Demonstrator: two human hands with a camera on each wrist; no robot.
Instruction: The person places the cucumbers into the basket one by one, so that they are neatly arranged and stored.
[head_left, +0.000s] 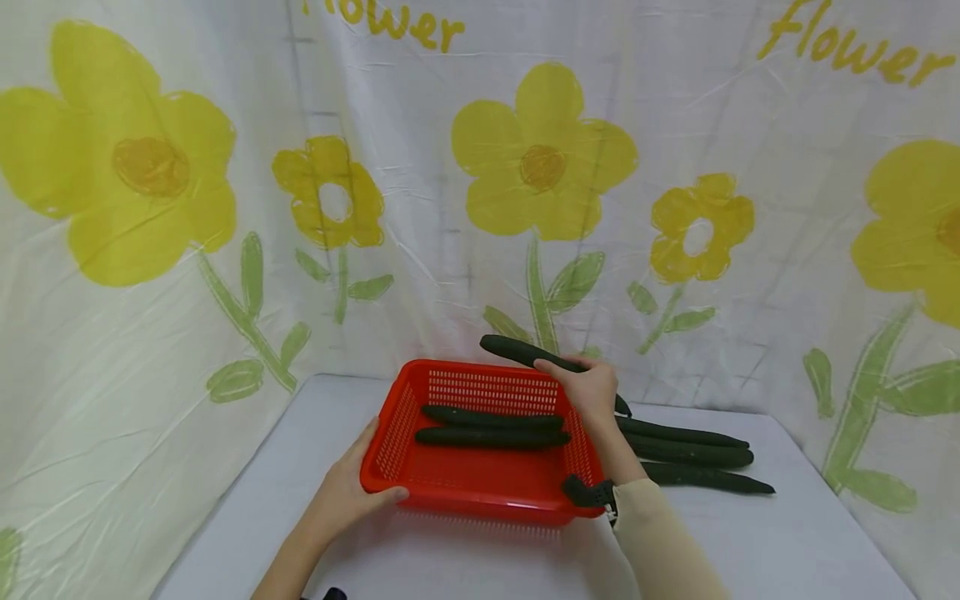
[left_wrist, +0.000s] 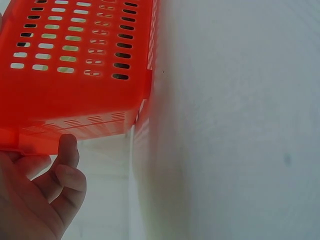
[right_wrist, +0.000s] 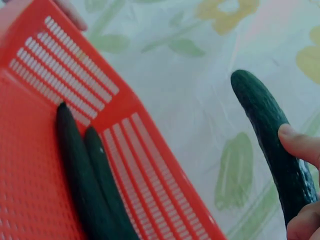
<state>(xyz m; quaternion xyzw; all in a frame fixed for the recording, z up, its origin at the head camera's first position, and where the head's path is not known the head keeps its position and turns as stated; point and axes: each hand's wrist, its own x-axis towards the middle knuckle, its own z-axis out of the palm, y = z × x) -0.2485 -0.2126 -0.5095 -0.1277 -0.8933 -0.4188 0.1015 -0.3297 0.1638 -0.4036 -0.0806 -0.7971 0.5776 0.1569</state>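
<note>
My right hand [head_left: 588,392] grips a dark green cucumber [head_left: 517,350] above the back right corner of a red plastic basket [head_left: 487,498]. In the right wrist view, thumb and fingers hold this cucumber [right_wrist: 265,120], its rounded end sticking out free. The left hand [head_left: 348,492] holds the basket's left end, thumb over the rim and fingers outside; the left wrist view shows those fingers bent by the corner. Two cucumbers, a front one [head_left: 491,438] and a rear one [head_left: 480,416], lie side by side inside the basket.
Right of the basket, several more cucumbers [head_left: 690,452] lie on the white table [head_left: 795,533], partly hidden by the right arm. A white curtain [head_left: 420,292] printed with yellow flowers hangs behind the table. A black strap device [head_left: 588,493] is on the right wrist.
</note>
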